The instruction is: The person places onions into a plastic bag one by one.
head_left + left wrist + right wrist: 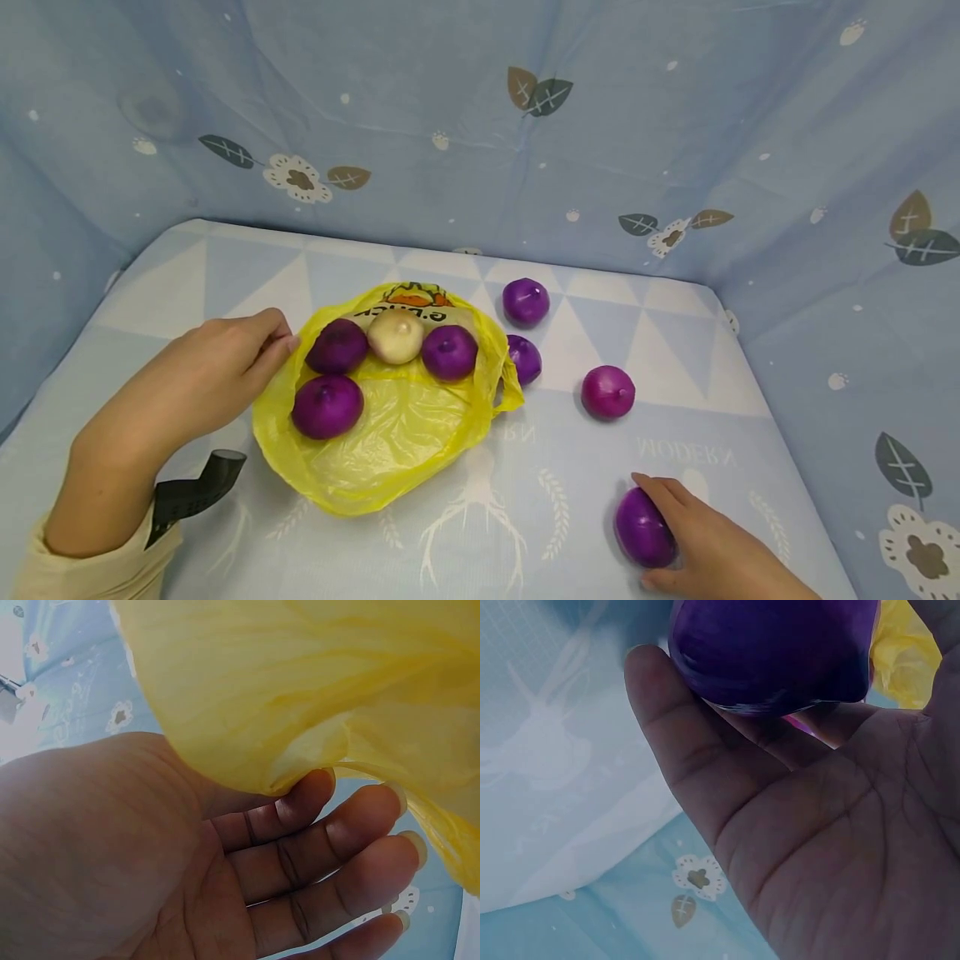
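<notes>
head: soft light is spreading evenly | left wrist: glare is bleaching upper-left corner | right wrist: fingers (671, 724) are showing dark

backdrop (420, 83): blue cloth, floral print | tabletop (675, 333): pale, white triangles toward far edge

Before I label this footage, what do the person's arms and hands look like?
The left arm wears a cream sleeve, with a black, angular fitting beside it. The left hand and right hand are gloveless; no right sleeve shows.
</notes>
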A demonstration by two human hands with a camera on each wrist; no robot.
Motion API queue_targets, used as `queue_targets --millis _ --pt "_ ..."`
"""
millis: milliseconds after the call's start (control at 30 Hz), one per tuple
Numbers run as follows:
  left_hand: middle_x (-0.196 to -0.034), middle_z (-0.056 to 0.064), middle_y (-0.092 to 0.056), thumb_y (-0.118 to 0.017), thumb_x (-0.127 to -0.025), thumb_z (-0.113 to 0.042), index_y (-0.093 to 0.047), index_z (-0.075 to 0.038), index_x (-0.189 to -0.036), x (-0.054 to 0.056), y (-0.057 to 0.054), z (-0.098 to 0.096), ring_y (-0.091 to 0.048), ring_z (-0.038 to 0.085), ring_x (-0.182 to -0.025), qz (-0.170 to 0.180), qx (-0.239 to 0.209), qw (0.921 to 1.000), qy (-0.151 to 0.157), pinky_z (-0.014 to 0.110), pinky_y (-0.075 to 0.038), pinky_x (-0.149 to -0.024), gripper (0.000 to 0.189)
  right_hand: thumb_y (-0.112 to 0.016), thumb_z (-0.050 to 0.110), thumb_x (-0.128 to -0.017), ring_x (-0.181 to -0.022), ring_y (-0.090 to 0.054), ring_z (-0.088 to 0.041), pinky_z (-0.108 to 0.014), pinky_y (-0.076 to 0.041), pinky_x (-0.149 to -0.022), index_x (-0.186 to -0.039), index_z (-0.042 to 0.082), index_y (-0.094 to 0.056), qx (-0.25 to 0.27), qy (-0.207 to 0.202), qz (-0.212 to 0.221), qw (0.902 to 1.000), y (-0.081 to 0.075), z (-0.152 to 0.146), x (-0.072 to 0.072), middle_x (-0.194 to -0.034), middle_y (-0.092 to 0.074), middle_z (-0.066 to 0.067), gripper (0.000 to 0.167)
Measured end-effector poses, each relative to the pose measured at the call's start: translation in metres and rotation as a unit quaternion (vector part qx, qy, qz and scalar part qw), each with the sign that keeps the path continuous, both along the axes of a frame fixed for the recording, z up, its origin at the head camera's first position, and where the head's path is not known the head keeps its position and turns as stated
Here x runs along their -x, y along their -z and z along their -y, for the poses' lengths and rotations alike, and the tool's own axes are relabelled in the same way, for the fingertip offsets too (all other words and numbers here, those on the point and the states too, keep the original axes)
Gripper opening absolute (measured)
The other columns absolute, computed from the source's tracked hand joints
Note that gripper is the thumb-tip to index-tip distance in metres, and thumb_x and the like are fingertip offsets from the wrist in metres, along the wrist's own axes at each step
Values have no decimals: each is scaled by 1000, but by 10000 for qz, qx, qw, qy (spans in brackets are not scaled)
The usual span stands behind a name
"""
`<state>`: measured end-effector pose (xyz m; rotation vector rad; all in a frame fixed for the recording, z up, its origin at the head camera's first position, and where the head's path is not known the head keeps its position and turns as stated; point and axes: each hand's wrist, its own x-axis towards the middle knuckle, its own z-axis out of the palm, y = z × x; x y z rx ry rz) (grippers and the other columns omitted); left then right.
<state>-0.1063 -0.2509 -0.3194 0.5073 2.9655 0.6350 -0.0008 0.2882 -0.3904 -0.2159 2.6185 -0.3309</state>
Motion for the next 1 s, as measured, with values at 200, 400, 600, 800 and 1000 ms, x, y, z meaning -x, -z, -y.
queue_targets --millis 200,400,600,800,1000 --pt "-72 -2 -46 -51 -112 -19 -58 -10 -101 0 -1 0 -45 16 -66 32 21 10000 -25 33 -36 -59 16 -99 39 -63 -118 -62 -24 -51 -56 -94 -154 11 -47 -53 152 26 9999 1 0 -1 -146 -54 -4 108" --pt "-72 -3 -45 -51 -112 -21 -58 -10 -101 0 -1 0 -43 15 -66 36 -24 10000 -5 33 -35 -59 18 -98 34 -65 -116 -63 -23 -49 -56 -93 -153 9 -46 -34 84 -39 10000 0 -2 -1 -146 -54 -4 104" --pt "-73 -3 -46 -51 -112 -21 -59 -9 -103 -1 -1 0 -44 15 -67 40 1 10000 -10 33 -36 -60 17 -99 29 -66 -113 -65 -25 -52 -56 -94 -148 6 -50 -35 127 -70 9999 -1 -1 1 -141 -57 -6 98" --pt "-73 -3 -46 -51 -113 -22 -59 -10 -103 -1 -2 0 -44 15 -67 11 7 10000 -10 33 -36 -60 17 -99 35 -67 -110 -67 -25 -52 -56 -93 -147 6 -52 -143 13 -187 9997 -4 5 6 -137 -59 -5 97" --pt "-73 -3 -45 -50 -113 -22 -58 -11 -101 -1 -2 0 -44 15 -67 29 8 10000 -11 33 -35 -60 18 -98 43 -67 -111 -67 -29 -54 -56 -93 -146 4 -53 -283 155 -116 9994 -14 15 14 -134 -61 -8 99"
